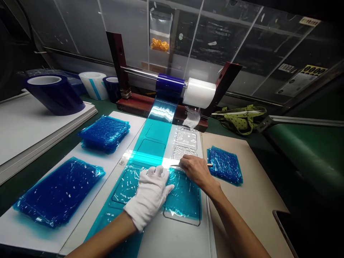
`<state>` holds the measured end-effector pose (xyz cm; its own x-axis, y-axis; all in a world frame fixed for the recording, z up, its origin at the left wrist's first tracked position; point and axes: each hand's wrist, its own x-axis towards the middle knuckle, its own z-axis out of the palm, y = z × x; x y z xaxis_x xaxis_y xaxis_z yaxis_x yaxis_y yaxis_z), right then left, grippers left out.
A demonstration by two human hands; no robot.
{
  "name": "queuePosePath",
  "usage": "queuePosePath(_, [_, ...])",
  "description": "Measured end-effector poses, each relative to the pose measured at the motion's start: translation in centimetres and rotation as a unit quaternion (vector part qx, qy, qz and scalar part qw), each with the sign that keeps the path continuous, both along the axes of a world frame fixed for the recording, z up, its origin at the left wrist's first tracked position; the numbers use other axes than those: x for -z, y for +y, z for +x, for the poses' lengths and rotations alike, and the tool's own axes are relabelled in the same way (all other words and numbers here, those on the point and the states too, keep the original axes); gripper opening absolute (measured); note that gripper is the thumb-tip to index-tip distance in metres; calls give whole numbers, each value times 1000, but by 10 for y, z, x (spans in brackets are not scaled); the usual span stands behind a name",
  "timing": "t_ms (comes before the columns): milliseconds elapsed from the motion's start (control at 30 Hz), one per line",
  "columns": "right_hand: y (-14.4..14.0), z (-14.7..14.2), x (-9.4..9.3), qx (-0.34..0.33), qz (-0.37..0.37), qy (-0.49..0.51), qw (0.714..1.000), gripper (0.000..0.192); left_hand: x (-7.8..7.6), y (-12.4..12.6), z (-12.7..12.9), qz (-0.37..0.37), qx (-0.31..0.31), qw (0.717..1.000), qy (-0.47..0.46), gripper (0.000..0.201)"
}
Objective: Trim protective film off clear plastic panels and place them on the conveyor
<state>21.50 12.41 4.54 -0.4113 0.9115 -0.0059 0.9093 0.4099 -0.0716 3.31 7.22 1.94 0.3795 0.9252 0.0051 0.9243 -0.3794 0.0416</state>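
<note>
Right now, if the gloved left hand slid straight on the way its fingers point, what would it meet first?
Probably the thin tool held by the right hand, just ahead of the left hand fingertips on the blue film; depth is unclear.

I count three stacks of blue film sheets (104, 133) (57, 191) (225, 165), three loose tape rolls (52, 91) (94, 85) (112, 87), two rolls on the dispenser bar (170, 83) (200, 92), and two hands (150, 195) (195, 170).
</note>
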Motion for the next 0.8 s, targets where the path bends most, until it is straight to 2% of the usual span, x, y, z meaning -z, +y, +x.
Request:
queuePosePath(200, [-23, 53, -5, 39, -6, -34, 999, 23, -4, 3, 1, -32, -6, 999, 6, 47])
queuePosePath(367, [-47, 93, -11, 109, -5, -57, 992, 27, -8, 4, 1, -45, -6, 999, 12, 49])
queuePosePath(467, [-71, 106, -13, 165, -6, -49, 985, 27, -11, -4, -1, -48, 5, 999, 17, 71])
queuePosePath(567, [-97, 105, -7, 204, -29, -12, 978, 22, -12, -20, 4, -71, 60, 996, 13, 105])
queuePosePath(667, [-116, 88, 3, 221, -64, 41, 972, 21, -3, -39, 18, -95, 124, 988, -23, 129])
queuePosePath(733, [-121, 75, 7, 227, -81, 79, 967, 21, 9, -50, 28, -88, 126, 987, -51, 136])
queuePosePath(800, [-123, 67, 5, 231, -93, 117, 961, 22, 21, -56, 34, -68, 103, 990, -67, 130])
